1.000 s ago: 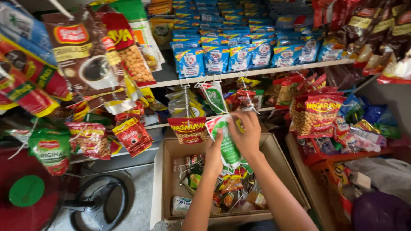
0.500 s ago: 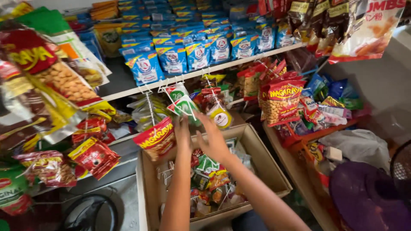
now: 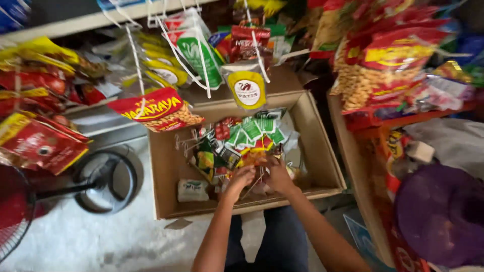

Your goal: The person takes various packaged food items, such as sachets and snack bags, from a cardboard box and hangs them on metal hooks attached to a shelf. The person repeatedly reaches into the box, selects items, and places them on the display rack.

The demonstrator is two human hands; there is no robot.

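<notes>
1. Under both sets of fingertips lies a heap of small sachets (image 3: 242,141), red, green and yellow, inside an open cardboard box (image 3: 166,166).
2. Left hand (image 3: 241,177) has its fingers curled down into the heap; whether they pinch a packet I cannot tell. Right hand (image 3: 276,175) is likewise dug in, its grip hidden.
3. Just left of the fingers, white wire hooks (image 3: 187,142) lie tangled among the packets; pulling one sachet could probably drag others out or snag.
4. Beyond the fingertips, a yellow-labelled pouch (image 3: 247,86) and a green-and-white pouch (image 3: 194,50) hang over the box; a rising hand might knock them.
</notes>
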